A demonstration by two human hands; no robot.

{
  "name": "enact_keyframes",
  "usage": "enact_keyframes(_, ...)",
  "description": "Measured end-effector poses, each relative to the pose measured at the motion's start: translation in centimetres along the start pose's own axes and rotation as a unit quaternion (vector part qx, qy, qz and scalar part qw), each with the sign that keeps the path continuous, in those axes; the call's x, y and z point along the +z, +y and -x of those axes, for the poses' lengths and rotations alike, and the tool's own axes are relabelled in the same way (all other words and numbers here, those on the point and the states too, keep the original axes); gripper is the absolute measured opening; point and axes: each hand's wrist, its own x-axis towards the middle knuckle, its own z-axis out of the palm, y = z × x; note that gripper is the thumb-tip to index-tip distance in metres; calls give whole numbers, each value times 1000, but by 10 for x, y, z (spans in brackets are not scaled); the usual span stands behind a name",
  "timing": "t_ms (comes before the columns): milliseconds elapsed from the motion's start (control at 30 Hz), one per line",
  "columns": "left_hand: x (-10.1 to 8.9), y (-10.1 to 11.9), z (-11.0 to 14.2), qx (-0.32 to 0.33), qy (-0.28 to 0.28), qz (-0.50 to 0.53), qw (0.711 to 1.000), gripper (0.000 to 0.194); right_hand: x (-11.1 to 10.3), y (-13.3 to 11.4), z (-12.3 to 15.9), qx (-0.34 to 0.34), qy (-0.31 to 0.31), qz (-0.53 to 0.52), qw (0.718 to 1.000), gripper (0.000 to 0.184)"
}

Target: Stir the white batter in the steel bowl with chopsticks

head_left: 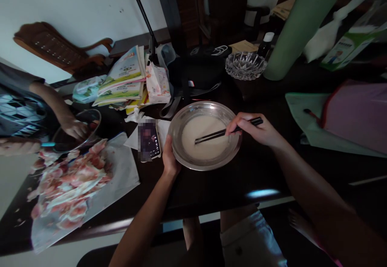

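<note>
A round metal bowl (208,165) stands on the dark table in front of me. Pale, milky liquid (202,148) covers its bottom. My left hand (170,156) grips the bowl's left rim, thumb on the edge and fingers hidden beneath. In my right hand (252,127), above the bowl's right rim, is a pair of dark chopsticks (215,135). Their tips reach into the liquid near the middle of the bowl. A phone (153,140) with its screen lit lies just left of my left hand, on white paper.
At left, another person's hand (75,129) reaches into a bowl (97,116); their other hand holds a blue-tipped tool. Pinkish peels (81,178) cover a plastic sheet (128,166). Books (121,77), a tissue pack (157,82), a glass dish (245,66) and a green cylinder (302,29) stand behind.
</note>
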Motion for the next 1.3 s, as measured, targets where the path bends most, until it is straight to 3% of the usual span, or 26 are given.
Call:
enact_keyframes(100,1,0,0,0,-12,-2,1000,34,2,2,-1,-17,13,42,999,36)
enact_keyframes(233,2,0,0,15,-12,3,1000,35,-10,2,1,-33,124,64,990,38)
enact_keyframes(367,4,0,1,8,-3,11,1000,33,-27,-1,2,-63,211,16,975,41)
enact_keyframes(467,4,2,2,-7,1,2,1000,35,-32,-5,2,-62,191,-46,978,40)
enact_keyframes(600,3,3,3,-2,-5,-15,1000,36,-22,-5,3,-21,109,-91,990,42)
enact_keyframes(733,3,2,3,-2,-8,-6,1000,35,-3,-2,2,4,19,-40,999,39)
enact_keyframes(833,4,2,3,3,-5,5,1000,31,3,0,0,-8,-16,13,1000,36)
enact_keyframes(933,3,1,1,7,-14,3,1000,31,-1,0,0,-17,16,45,999,36)
enact_keyframes(1133,2,1,0,0,-4,0,1000,32,-26,-5,3,-37,195,15,980,43)
enact_keyframes(1200,2,2,1,-8,4,4,1000,32,-30,-5,2,-36,198,-24,979,44)
enact_keyframes(1300,2,1,1,-8,0,-1,1000,33,-28,-4,2,-23,146,-76,986,44)
